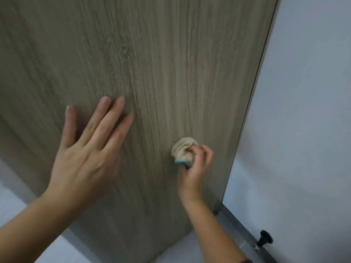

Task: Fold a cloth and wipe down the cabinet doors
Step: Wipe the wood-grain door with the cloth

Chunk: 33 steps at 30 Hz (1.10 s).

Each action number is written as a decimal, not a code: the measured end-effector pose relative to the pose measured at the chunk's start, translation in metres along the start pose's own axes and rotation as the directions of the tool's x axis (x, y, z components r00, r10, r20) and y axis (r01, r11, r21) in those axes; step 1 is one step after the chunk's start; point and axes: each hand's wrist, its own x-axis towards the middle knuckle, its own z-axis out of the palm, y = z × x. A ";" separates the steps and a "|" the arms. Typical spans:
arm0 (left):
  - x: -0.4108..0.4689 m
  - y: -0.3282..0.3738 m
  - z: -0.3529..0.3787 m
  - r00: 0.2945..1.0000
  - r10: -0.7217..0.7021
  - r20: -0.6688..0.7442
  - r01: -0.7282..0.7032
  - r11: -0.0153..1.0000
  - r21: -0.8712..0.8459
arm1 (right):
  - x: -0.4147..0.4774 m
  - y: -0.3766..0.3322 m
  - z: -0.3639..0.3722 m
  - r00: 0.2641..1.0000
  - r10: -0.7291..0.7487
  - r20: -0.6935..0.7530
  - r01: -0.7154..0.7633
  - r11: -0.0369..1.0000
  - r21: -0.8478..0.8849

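A tall wood-grain cabinet door point(161, 63) fills most of the view. My left hand point(87, 149) lies flat against it with straight, spread fingers, left of centre. Lower and to the right, my right hand point(197, 166) grips a bunched beige cloth point(183, 150) with a teal edge and holds it against the door's lower right part. The picture is slightly blurred around the right hand.
A white wall point(303, 111) stands right of the door's edge. Below it runs a grey skirting strip with a black door stopper point(265, 239). Pale floor point(11, 202) shows at the lower left.
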 end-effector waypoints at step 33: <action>0.018 -0.051 -0.038 0.994 0.040 -0.100 -0.037 0.999 0.034 | 0.065 -0.069 0.014 0.940 0.251 -0.233 -0.214 0.962 0.171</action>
